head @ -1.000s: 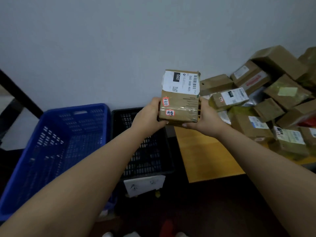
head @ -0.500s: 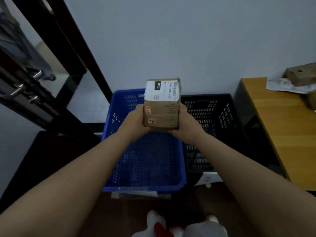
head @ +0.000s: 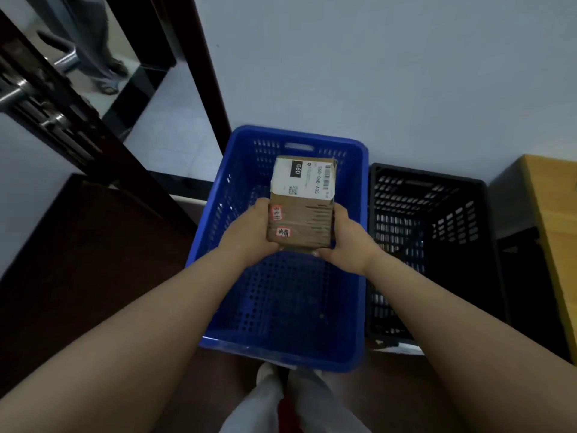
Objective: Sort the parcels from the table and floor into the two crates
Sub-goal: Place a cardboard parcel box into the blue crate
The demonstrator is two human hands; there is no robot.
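Note:
I hold a brown cardboard parcel (head: 301, 210) with a white shipping label and two small red-edged stickers. My left hand (head: 249, 232) grips its left side and my right hand (head: 346, 239) grips its right side, fingers curled underneath. The parcel hangs over the open blue crate (head: 281, 348), which shows nothing inside. The black crate (head: 480, 214) stands directly to the right of the blue one, against the wall.
A wooden table corner (head: 552, 195) shows at the right edge. A dark door and frame (head: 81, 120) stand at the left, with another person's legs (head: 93, 51) beyond. My own feet (head: 290, 401) are just before the blue crate.
My view swung left from the parcel pile on the table to the crates. Both hands carried the parcel from over the black crate to low over the blue crate.

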